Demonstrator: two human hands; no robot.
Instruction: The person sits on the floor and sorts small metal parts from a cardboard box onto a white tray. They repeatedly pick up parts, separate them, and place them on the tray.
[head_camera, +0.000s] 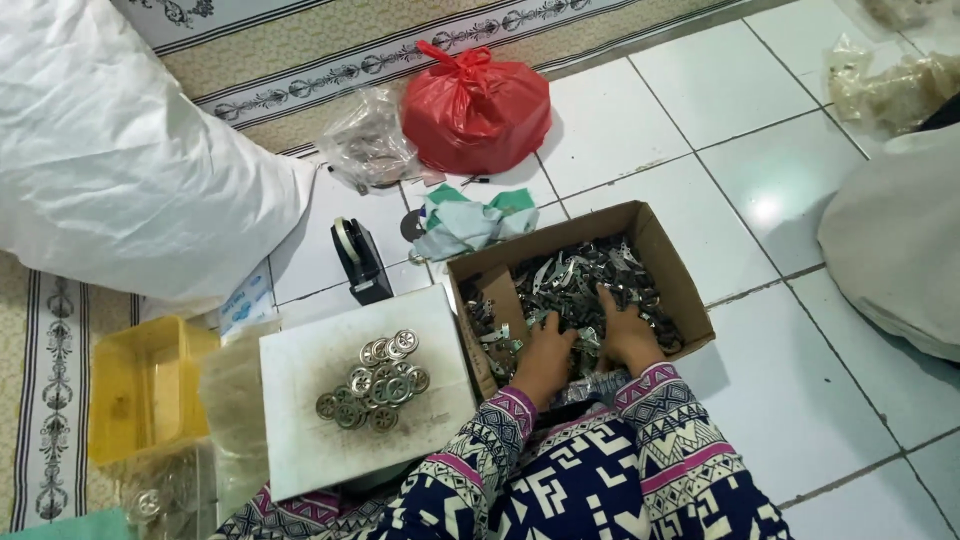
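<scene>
Head view looks down on two hands in one cardboard box (668, 262) on the tiled floor: the left hand (545, 355) and right hand (626, 335) both lie palm-down, fingers spread, buried in a heap of small grey metal clips (585, 275); whether either grip pinches a piece cannot be told. Beside the box a white board (300, 420) carries one pile of round metal discs (378, 382). Beyond lie one tape dispenser (358, 260), one red bag (475, 108) and one yellow tub (150, 400)

Glossy white floor tiles (760, 150), patterned mat (300, 60)
</scene>
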